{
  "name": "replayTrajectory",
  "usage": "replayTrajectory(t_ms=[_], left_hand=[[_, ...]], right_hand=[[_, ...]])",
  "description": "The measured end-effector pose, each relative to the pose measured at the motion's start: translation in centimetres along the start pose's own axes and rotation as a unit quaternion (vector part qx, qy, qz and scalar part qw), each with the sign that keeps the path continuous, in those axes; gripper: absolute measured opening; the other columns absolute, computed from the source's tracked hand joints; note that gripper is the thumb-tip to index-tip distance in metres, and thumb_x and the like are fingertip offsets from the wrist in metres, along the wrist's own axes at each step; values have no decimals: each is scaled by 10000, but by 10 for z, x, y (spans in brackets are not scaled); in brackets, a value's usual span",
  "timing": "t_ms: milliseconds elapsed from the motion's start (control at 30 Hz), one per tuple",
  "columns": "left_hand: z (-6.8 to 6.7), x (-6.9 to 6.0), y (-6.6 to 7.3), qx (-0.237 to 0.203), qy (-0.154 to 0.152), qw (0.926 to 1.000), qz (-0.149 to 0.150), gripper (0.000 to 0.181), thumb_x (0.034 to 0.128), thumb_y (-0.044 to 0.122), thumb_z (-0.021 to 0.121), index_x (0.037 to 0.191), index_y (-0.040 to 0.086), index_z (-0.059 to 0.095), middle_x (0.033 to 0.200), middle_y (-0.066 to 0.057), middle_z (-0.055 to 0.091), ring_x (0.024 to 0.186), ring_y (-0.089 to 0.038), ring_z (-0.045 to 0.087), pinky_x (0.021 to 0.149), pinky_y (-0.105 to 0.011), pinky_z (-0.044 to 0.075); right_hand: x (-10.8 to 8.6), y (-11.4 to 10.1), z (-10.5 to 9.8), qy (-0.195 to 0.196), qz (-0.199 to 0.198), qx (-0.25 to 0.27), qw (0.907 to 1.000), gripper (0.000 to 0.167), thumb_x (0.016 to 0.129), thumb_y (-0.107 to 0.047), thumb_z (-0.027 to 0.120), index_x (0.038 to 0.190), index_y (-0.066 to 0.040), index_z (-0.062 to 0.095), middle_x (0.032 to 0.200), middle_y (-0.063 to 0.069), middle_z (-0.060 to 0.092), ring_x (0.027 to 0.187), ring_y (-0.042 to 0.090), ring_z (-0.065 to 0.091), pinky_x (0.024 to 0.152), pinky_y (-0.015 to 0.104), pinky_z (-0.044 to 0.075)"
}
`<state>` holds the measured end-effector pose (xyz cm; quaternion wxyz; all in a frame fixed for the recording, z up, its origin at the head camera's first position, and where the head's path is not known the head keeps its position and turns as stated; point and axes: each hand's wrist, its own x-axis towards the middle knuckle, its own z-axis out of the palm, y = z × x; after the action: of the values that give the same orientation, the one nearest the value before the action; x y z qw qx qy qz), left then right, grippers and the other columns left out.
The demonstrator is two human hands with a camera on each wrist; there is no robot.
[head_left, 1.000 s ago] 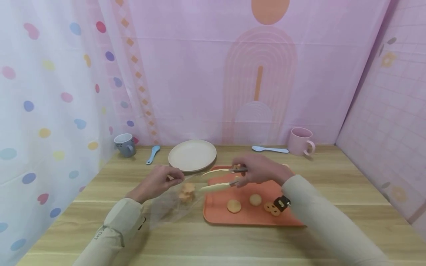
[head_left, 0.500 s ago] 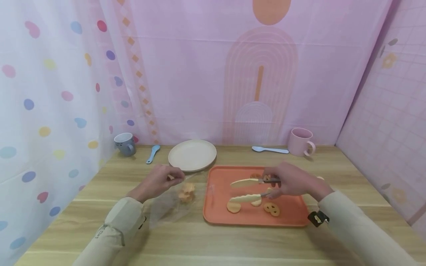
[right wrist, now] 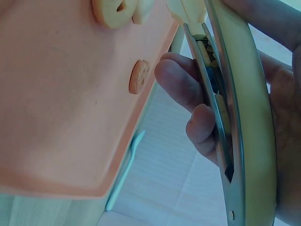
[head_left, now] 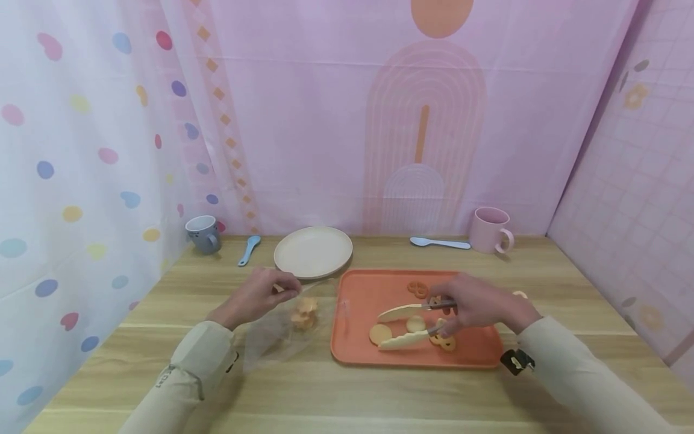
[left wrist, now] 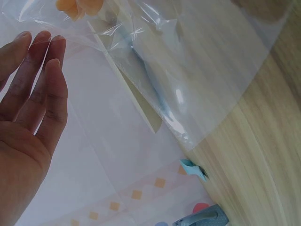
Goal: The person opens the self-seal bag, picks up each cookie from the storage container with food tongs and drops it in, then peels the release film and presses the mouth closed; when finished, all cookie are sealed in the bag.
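Watching the head feed here: my left hand [head_left: 265, 295], left of centre, has thumb and fingertips pinched together on the edge of a clear plastic bag [head_left: 265, 346], with a few cookies [head_left: 305, 313] bunched inside. My right hand [head_left: 479, 301], right of centre, is clamped round the tongs [head_left: 400, 313], whose tips are spread apart over the orange tray [head_left: 358, 295], lower right of centre. A small round cookie [head_left: 415, 324] shows between them; can't tell if they touch it. Bigger round cookie [head_left: 379, 333] just left, pretzel-shaped one [head_left: 418, 289] above. Cream plate [head_left: 313, 253] sits mid-frame on the worktop [head_left: 347, 395], pink mug [head_left: 486, 232] farther right.
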<state>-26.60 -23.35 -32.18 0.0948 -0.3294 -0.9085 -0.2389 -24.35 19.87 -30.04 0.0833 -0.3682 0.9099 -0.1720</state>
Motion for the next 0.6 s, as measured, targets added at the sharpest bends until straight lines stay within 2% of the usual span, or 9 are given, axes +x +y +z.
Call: replayTrajectory(t_ms=[267, 500, 600], left_hand=[[0, -1, 0, 59, -7, 10000, -26, 62, 908, 62, 719, 922, 104, 762, 894, 14, 780, 853, -144, 745, 700, -227, 571], [1, 0, 0, 94, 35, 9999, 17, 50, 907, 67, 721, 913, 95, 761, 887, 8, 780, 848, -147, 747, 698, -229, 572], [1, 0, 1, 101, 29, 9999, 6, 47, 904, 66, 723, 908, 94, 760, 884, 7, 780, 849, -148, 746, 695, -226, 571]], right_hand=[[2, 0, -1, -50, 12, 25, 10000, 408, 753, -288, 874, 1100, -162, 700, 812, -93, 651, 701, 38, 548, 630, 227, 470], [3, -2, 1, 9, -61, 19, 10000, 347, 762, -256, 864, 1059, -167, 708, 820, -123, 658, 711, 48, 572, 639, 222, 480], [3, -2, 2, 62, -115, -15, 9999, 310, 771, -267, 858, 1017, -162, 702, 765, -119, 625, 667, 44, 536, 601, 214, 453]])
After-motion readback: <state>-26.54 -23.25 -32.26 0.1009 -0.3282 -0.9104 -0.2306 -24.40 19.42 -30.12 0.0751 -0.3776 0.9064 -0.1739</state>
